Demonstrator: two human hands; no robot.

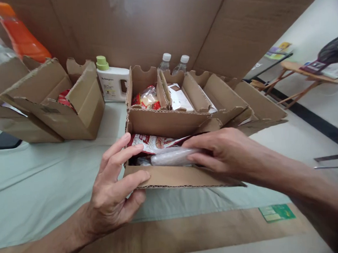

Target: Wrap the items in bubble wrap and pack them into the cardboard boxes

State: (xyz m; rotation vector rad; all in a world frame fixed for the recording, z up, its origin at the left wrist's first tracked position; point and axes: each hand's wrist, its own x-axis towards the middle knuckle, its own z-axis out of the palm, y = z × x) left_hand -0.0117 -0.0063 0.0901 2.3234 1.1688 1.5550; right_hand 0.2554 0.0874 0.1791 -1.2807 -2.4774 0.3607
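A cardboard box (178, 176) stands before me with its top uncovered. Inside lie a red-and-white printed snack packet (155, 142) and a clear plastic-wrapped pack (171, 156). My right hand (217, 150) reaches into the box from the right, its thumb and fingers closed on the end of the clear plastic-wrapped pack. What that wrap contains cannot be made out. My left hand (118, 184) is spread at the box's front left corner, fingertips touching the rim and front wall, with nothing held in it.
Behind are cardboard compartments (185, 115) holding packets and white cards. To the left stand more cardboard boxes (78, 113), an orange bottle (25, 40) and a white detergent bottle (110, 82). Two clear bottles (180, 66) stand behind. A green card (277, 213) lies at the wooden edge.
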